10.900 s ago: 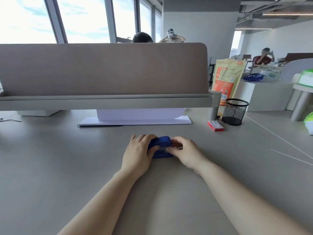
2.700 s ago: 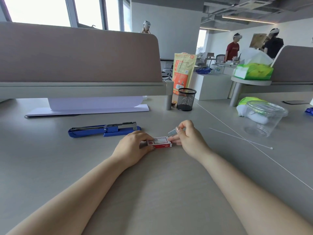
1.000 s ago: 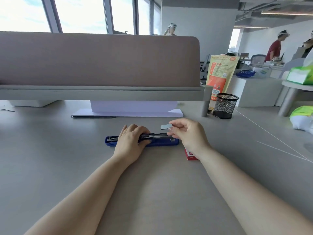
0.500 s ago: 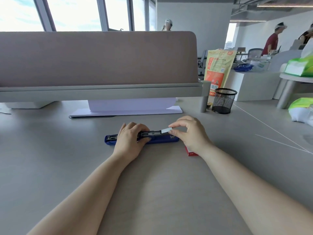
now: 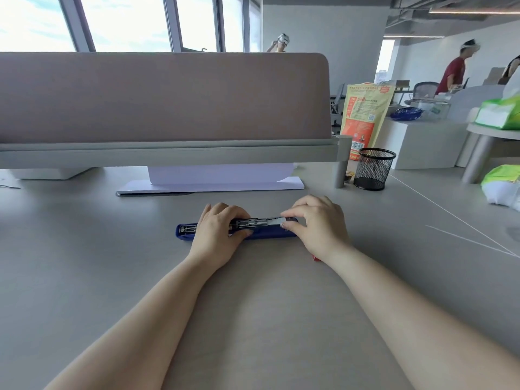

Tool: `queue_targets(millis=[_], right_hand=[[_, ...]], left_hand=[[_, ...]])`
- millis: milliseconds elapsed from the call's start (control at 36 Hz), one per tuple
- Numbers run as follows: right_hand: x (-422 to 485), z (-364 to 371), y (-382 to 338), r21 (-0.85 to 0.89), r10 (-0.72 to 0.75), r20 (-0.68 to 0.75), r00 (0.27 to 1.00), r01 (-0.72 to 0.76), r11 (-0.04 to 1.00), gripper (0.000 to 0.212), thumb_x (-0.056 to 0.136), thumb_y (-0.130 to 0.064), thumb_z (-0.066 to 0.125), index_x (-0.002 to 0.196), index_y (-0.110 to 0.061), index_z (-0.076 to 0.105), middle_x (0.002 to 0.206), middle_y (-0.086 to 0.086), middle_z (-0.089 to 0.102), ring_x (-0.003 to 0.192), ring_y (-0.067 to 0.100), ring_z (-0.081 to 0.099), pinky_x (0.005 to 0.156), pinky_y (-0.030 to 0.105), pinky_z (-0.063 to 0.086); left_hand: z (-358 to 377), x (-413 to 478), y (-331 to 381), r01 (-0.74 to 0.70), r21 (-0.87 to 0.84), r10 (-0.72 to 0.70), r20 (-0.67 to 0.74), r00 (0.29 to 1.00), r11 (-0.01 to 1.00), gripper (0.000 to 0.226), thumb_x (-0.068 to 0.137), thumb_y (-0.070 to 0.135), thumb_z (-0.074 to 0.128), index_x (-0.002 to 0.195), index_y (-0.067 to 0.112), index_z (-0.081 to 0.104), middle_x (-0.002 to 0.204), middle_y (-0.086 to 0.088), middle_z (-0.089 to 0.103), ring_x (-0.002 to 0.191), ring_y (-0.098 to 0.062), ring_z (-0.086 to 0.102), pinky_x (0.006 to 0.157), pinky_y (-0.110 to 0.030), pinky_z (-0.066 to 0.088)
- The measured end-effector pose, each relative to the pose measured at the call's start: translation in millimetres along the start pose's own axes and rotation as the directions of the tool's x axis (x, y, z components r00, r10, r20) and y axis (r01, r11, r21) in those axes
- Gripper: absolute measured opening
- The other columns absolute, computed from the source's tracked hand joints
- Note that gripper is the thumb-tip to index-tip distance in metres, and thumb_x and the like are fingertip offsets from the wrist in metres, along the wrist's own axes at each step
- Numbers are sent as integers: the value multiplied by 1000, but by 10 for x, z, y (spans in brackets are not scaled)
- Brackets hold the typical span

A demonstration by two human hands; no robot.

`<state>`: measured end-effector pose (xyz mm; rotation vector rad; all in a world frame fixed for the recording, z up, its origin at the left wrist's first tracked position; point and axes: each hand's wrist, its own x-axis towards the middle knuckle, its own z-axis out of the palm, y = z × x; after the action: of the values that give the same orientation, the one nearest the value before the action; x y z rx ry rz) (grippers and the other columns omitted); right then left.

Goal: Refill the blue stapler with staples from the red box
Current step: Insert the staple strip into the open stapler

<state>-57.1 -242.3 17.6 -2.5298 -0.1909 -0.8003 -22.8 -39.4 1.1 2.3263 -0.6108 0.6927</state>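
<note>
While the grey desk surface (image 5: 84,277) filled most of the head view, a long taupe fabric partition panel (image 5: 163,97) on a grey rail ran across its far side, with a white sheet of paper (image 5: 219,178) lying beneath the rail. At the centre of the desk lay the blue plastic stapler (image 5: 264,235), opened out flat and lengthwise from left to right, its metal staple channel (image 5: 247,222) facing up. The left hand (image 5: 219,235) rested over the left-centre portion of the stapler, fingers curled over the far edge and thumb against the near edge, clamping the body to the desk; the left end of the stapler protruded past the hand. Just to the right, a short silver strip of staples (image 5: 277,220) sat on the right section of the channel. The right hand (image 5: 318,223) pinched this strip between thumb and forefinger, the remaining fingers curled loosely above the right end of the stapler. Only a small corner of the red cardboard staple box (image 5: 316,258) showed on the desk, beneath the right wrist and near the stapler. Farther right, at the back, a black wire-mesh pen cup (image 5: 372,168) stood beside the grey rail post (image 5: 341,164), with a yellow and orange printed pouch (image 5: 365,108) upright behind it.
</note>
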Motion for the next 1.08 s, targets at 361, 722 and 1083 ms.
queue_targets(millis=[361, 722, 1083], right_hand=[[-31, -6, 33, -60, 71, 106, 992, -65, 996, 26, 83, -32, 60, 108, -28, 65, 107, -4, 71, 106, 25, 53, 93, 38, 39], [-56, -56, -62, -133, 106, 224, 969, -78, 988, 33, 84, -37, 58, 113, -22, 60, 116, 2, 67, 111, 28, 53, 91, 37, 37], [-25, -72, -95, -100, 132, 307, 942, -106, 989, 24, 80, -32, 59, 93, -13, 64, 97, 7, 69, 97, 32, 58, 77, 34, 43]], left_hand=[[12, 7, -20, 41, 127, -48, 49, 998, 991, 18, 84, 31, 61, 101, 28, 62, 97, 2, 60, 100, -22, 55, 117, -48, 9], [-282, -152, -207, 704, 331, -728, -67, 682, 628, 101, 73, 78, 27, 144, 14, -5, 154, -17, 19, 141, -35, 16, 115, -57, -2], [-345, -8, 114, 328, -366, -430, -247, 868, 871, 73, 85, 16, 58, 142, 24, 12, 141, -8, 36, 126, -22, 38, 108, -41, 34]])
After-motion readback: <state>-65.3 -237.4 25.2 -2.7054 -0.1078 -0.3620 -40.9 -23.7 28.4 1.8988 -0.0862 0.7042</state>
